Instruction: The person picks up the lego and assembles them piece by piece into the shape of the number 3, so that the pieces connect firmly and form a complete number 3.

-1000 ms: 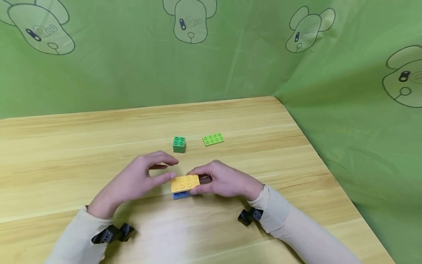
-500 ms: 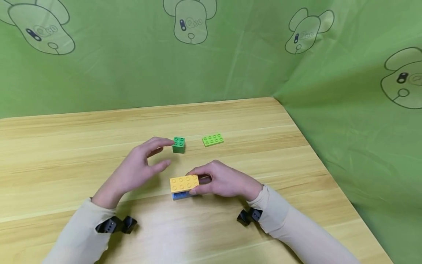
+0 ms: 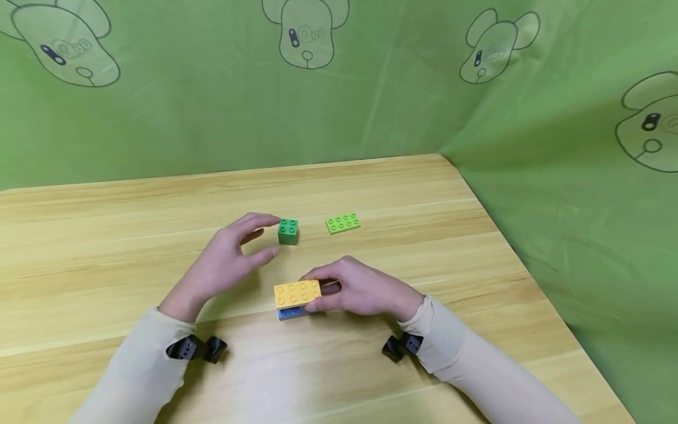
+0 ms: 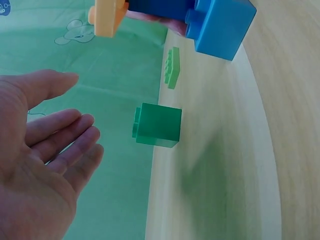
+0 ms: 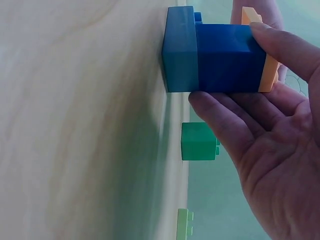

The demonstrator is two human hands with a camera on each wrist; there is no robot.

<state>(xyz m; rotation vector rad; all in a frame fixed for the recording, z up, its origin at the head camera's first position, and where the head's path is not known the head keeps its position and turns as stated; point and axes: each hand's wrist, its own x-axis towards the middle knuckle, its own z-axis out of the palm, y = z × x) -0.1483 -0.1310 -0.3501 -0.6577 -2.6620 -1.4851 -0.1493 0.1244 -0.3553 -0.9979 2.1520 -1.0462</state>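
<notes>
My right hand (image 3: 365,288) grips a stack of building bricks between thumb and fingers. On top of it is a yellow studded plate (image 3: 296,293); under that comes a dark blue brick (image 5: 230,57), and at the bottom a lighter blue brick (image 5: 180,50). In the head view the dark blue brick is mostly hidden beneath the plate. A square green brick (image 3: 288,232) stands on the table behind the stack. Beside it, my left hand (image 3: 225,259) is spread with nothing in it, its index fingertip close to the brick's left top edge.
A flat lime-green plate (image 3: 343,223) lies right of the green brick on the wooden table (image 3: 132,235). Green cloth (image 3: 212,106) with printed animal heads hangs behind the table and along its right side. Each wrist wears a small black camera (image 3: 193,348).
My left hand has let go of the stack's left end, where its thumb touched the yellow plate, and moved away to the green brick. The right hand and the stack have stayed put.
</notes>
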